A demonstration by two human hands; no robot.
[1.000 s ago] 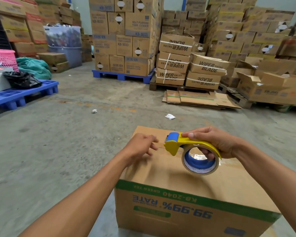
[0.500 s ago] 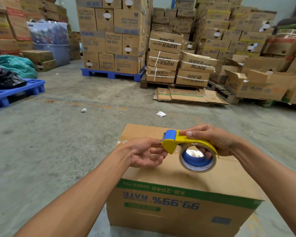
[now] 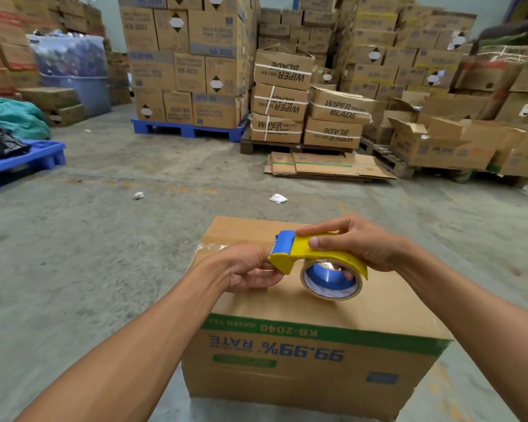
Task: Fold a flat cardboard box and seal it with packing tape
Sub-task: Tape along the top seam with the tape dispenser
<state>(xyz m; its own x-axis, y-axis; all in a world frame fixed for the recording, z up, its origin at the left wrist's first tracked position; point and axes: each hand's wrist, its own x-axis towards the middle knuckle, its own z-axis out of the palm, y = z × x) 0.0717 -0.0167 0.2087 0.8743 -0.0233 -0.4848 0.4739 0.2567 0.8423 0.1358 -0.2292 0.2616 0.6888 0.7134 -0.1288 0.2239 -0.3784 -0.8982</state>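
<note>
A brown cardboard box [image 3: 302, 357] with green and blue print stands folded on the concrete floor in front of me, its top flaps down. Clear tape [image 3: 209, 248] shows at its far left top edge. My right hand [image 3: 360, 242] grips a yellow and blue tape dispenser [image 3: 311, 257] with a roll of tape [image 3: 331, 280], held just above the box top. My left hand [image 3: 250, 268] is at the dispenser's blue cutter end, fingers curled and pinching at the tape end there; the tape itself is hard to see.
Stacks of cartons on a blue pallet [image 3: 189, 129] and a wooden pallet [image 3: 290, 146] line the back. Flattened cardboard [image 3: 326, 167] lies on the floor beyond the box. Another blue pallet [image 3: 19, 164] with bags is at left. Paper scraps [image 3: 278, 198] lie on the floor.
My left hand has moved right from the box's top toward the dispenser's cutter end and now pinches there. The dispenser stays in my right hand, almost in place.
</note>
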